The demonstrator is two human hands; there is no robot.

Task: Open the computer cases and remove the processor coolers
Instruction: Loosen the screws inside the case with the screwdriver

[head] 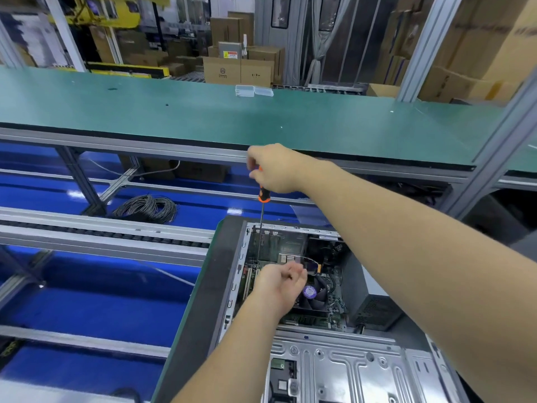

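Screwdriver [262, 216] tip hidden behind left hand [280, 282].

Right hand [274, 168] raised, fingers curled in a grip; left hand [280, 282] lower, loosely curled.

The open computer case [305, 286] lies on the tabletop [189, 309] near its left edge, the cooler [315, 295] inside it. Behind it, a shelf [203, 120] carries small boxes [254, 91] at its far edge.
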